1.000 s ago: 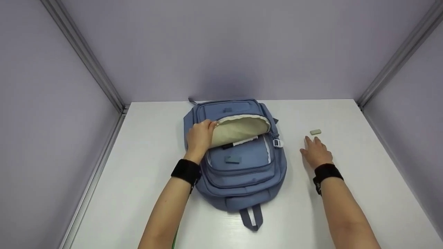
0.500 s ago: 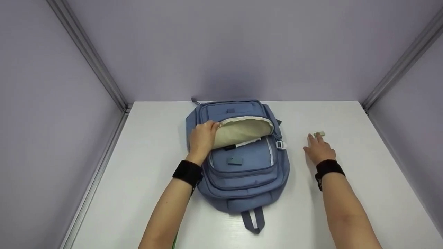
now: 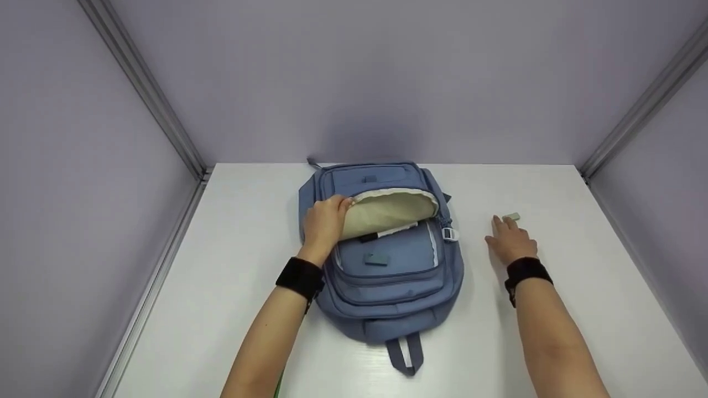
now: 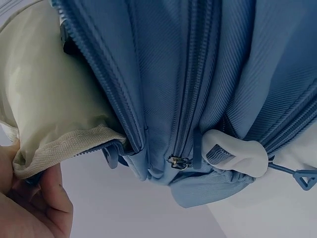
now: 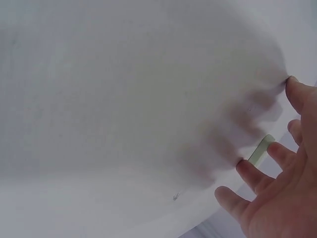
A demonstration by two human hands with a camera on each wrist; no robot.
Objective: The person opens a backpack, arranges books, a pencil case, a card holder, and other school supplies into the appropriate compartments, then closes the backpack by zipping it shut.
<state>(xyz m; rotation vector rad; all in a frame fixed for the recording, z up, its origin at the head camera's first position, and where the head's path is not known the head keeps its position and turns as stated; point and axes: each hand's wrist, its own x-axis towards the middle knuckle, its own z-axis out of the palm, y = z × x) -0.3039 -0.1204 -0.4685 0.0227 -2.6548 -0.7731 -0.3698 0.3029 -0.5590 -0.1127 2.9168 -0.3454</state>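
A blue backpack (image 3: 387, 296) lies on the white table with its front pocket unzipped. My left hand (image 3: 323, 225) pinches the edge of the pocket's flap (image 3: 390, 213), folding it up so that the cream lining shows; the left wrist view has fingers and thumb on that edge. Inside the pocket mouth lies a black-and-white marker (image 3: 398, 230), partly hidden by the flap. Right of the bag, my right hand (image 3: 511, 243) reaches over the table, fingers spread. Its fingertips are at a small pale green block (image 5: 259, 150), partly covered in the head view.
The backpack's top loop (image 3: 406, 354) points toward me. A white buckle (image 3: 450, 234) sits on its right side. Purple-grey panels (image 3: 365, 83) stand behind and on both sides of the table (image 3: 232, 249). A green strip (image 3: 279, 384) shows beside my left forearm.
My right hand has moved slightly forward until its fingers overlap the pale green block. The left hand keeps its pinch on the flap. The head view has shifted a little.
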